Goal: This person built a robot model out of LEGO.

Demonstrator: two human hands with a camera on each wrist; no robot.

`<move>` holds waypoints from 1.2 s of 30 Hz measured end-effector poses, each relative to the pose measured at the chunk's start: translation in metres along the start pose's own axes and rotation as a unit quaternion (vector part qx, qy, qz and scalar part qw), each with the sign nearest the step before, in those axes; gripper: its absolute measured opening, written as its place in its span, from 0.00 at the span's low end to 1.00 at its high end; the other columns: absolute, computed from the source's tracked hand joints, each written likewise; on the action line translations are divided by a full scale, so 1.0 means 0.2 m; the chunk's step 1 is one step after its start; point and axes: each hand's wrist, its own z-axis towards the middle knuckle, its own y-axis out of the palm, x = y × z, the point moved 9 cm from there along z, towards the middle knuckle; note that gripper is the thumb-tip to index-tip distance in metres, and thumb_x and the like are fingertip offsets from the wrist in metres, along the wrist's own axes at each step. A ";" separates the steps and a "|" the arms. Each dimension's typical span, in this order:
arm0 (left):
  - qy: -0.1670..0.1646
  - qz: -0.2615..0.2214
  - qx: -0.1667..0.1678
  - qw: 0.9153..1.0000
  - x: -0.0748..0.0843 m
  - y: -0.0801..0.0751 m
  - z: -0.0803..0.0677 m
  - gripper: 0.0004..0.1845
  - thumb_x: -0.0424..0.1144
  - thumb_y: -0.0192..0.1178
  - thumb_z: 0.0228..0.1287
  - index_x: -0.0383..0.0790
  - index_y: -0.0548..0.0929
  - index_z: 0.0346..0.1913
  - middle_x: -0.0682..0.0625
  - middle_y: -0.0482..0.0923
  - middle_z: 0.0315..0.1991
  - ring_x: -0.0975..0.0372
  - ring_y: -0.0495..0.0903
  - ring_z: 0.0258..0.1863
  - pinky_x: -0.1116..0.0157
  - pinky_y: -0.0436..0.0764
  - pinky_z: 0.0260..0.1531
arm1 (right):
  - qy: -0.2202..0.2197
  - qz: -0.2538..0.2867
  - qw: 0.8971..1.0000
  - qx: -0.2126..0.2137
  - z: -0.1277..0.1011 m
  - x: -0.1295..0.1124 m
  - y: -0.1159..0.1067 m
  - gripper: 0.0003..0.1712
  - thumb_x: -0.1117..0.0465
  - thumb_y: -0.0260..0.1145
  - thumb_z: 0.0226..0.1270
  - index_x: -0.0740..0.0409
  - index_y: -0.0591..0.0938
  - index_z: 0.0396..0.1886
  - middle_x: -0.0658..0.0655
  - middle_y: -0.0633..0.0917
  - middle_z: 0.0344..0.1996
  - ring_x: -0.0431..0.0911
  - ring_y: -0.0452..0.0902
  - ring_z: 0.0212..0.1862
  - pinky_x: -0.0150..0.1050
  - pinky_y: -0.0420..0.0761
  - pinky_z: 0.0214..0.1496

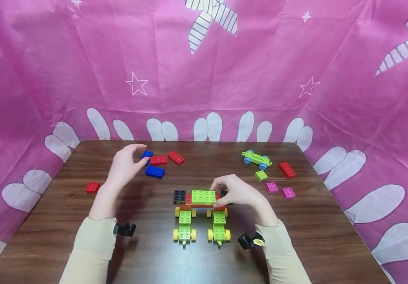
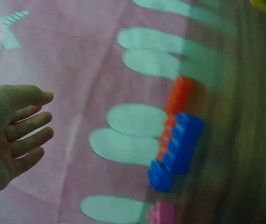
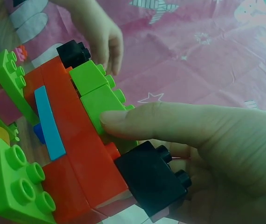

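Right grip [image 1: 234, 192] pinches brick model [image 1: 199, 198]; left grip [image 1: 126, 163] open near blue brick [image 1: 155, 172]; no writing legible.

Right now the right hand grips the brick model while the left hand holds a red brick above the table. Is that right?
Not quite. The left hand holds nothing: the left wrist view shows its fingers open. The right hand does grip the brick model.

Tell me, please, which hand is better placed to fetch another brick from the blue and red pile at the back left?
The left hand: it hovers open beside the blue brick, while the right hand grips the block build.
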 end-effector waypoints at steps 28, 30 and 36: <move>-0.090 0.078 -0.170 0.978 -0.54 0.37 0.23 0.32 0.40 0.64 0.63 0.23 0.69 0.64 0.26 0.72 0.61 0.36 0.70 0.61 0.42 0.68 0.63 | -0.008 -0.007 1.000 -0.002 -0.01 -0.01 0.00 0.15 0.58 0.77 0.52 0.52 0.84 0.40 0.46 0.86 0.35 0.40 0.77 0.36 0.33 0.79 0.41; -0.100 0.070 -0.180 0.976 -0.56 0.39 0.23 0.33 0.40 0.64 0.64 0.22 0.68 0.65 0.26 0.71 0.61 0.37 0.70 0.61 0.42 0.68 0.63 | -0.010 -0.008 1.000 -0.002 -0.01 -0.01 0.00 0.15 0.59 0.77 0.52 0.52 0.84 0.40 0.46 0.86 0.35 0.40 0.77 0.37 0.33 0.79 0.41; -0.110 0.066 -0.195 0.972 -0.58 0.44 0.22 0.33 0.40 0.63 0.64 0.19 0.67 0.64 0.24 0.71 0.59 0.39 0.73 0.56 0.42 0.70 0.61 | -0.007 -0.004 1.000 -0.004 -0.01 -0.01 0.00 0.15 0.59 0.76 0.52 0.52 0.84 0.41 0.46 0.86 0.36 0.40 0.78 0.38 0.33 0.79 0.43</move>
